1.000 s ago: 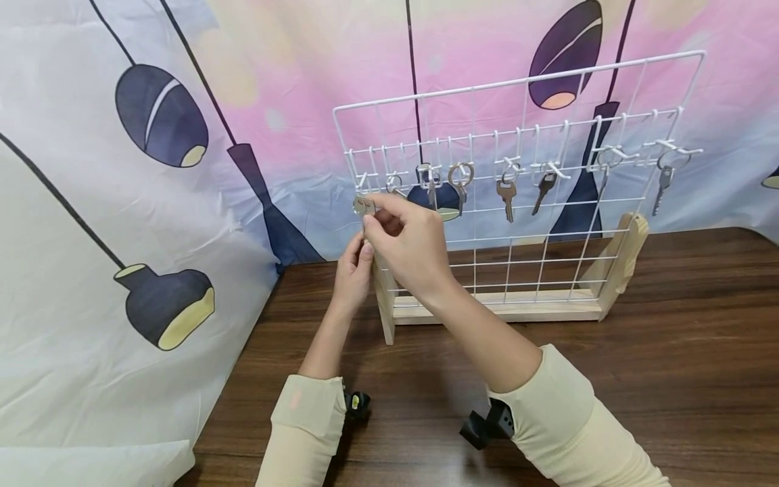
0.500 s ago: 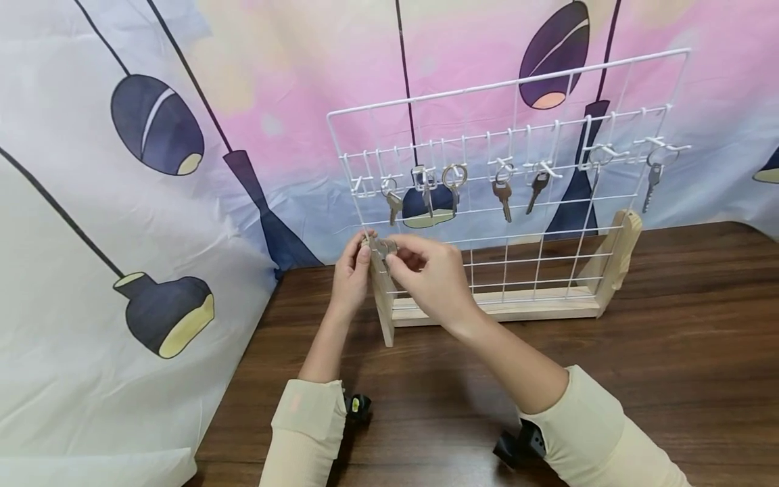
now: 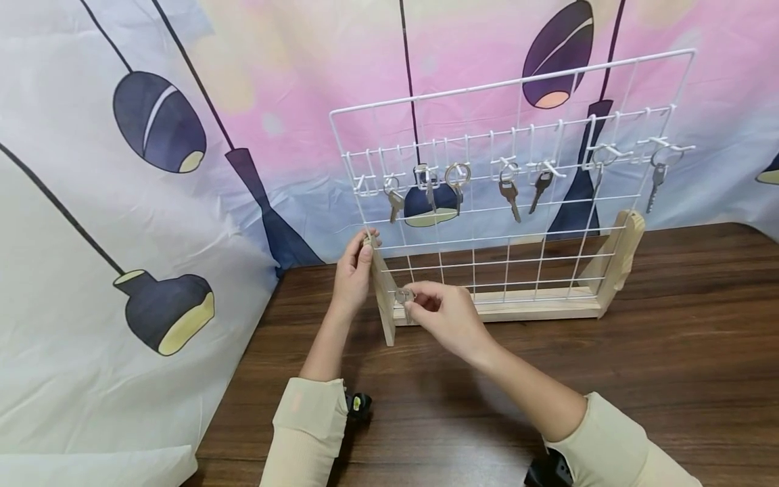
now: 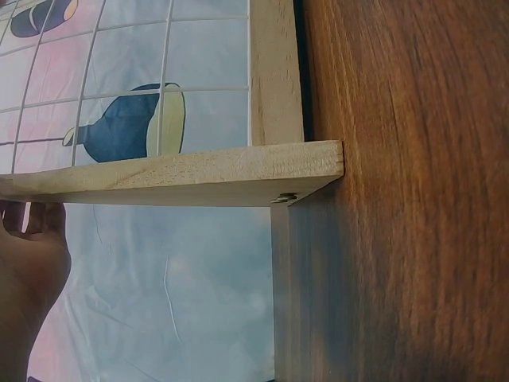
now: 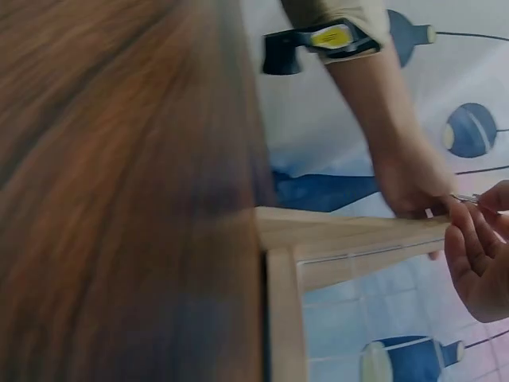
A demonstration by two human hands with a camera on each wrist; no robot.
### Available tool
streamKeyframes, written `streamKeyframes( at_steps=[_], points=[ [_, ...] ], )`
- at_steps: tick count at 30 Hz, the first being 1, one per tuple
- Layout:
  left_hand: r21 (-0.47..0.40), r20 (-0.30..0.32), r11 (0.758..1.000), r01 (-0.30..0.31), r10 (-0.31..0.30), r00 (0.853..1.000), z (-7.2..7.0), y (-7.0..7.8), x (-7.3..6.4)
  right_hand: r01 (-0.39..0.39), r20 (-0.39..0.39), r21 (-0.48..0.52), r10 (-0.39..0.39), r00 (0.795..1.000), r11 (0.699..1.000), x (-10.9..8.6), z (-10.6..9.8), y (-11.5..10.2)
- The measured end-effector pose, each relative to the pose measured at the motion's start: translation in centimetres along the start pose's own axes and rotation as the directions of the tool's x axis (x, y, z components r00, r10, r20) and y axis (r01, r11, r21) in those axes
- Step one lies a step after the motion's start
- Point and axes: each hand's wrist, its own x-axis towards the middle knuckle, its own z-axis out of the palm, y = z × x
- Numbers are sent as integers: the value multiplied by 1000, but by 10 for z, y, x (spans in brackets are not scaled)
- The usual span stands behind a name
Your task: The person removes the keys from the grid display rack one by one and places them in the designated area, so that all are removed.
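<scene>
A white wire grid rack (image 3: pixel 475 240) on a wooden stand rises from the table. At its left end, my left hand (image 3: pixel 353 274) grips the upper part of the wooden side post (image 3: pixel 382 291). In the left wrist view, this hand (image 4: pixel 36 267) is partly cut off beside the post (image 4: pixel 223 175). My right hand (image 3: pixel 450 318) pinches a small silver key (image 3: pixel 404 296) between thumb and fingers, in front of the grid's lower left corner. The right wrist view shows the same key (image 5: pixel 465 197) edge-on at the fingertips of the right hand (image 5: pixel 481 267).
Several keys on rings, such as a silver key (image 3: pixel 395 205) and a brown key (image 3: pixel 510 193), hang from white hooks along the grid. A white hook (image 3: pixel 365 184) sits at the left end. Behind is a printed cloth (image 3: pixel 274 88); below lies the wooden table (image 3: pixel 438 399).
My right hand has moved down and to the right with the key, from beside the leftmost hook to low before the grid. My left hand has moved little, staying at the post.
</scene>
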Motion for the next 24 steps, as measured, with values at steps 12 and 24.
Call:
streamKeyframes(
  at_steps=[12, 24],
  points=[
    [-9, -2, 998, -63, 63, 998, 0, -14, 2, -405, 353, 171, 328, 876, 898, -10, 10, 37],
    [-23, -1, 1000, -20, 20, 1000, -1, -11, 3, -721, 502, 126, 583, 638, 681, -18, 32, 65]
  ],
)
